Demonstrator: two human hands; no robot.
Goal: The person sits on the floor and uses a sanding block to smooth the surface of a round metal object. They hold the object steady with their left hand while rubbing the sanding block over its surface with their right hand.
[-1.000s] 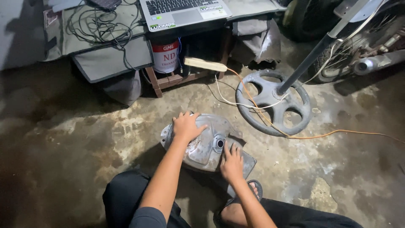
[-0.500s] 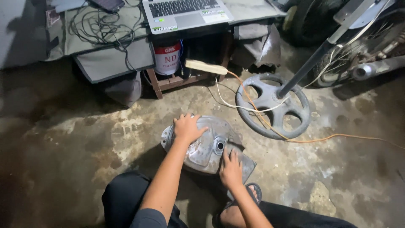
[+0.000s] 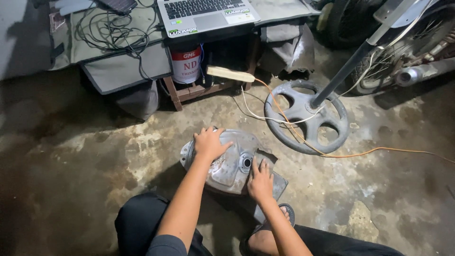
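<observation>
Head view: both hands flat on dented grey metal fuel tank lying on the near floor, left hand far side, right hand near side, palms spread, nothing gripped.

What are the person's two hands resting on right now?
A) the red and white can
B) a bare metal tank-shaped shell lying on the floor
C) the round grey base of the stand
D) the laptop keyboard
B: the left hand lies flat on top of the metal shell and the right hand presses on its near edge, while the laptop, stand base and can sit untouched further away.
</observation>
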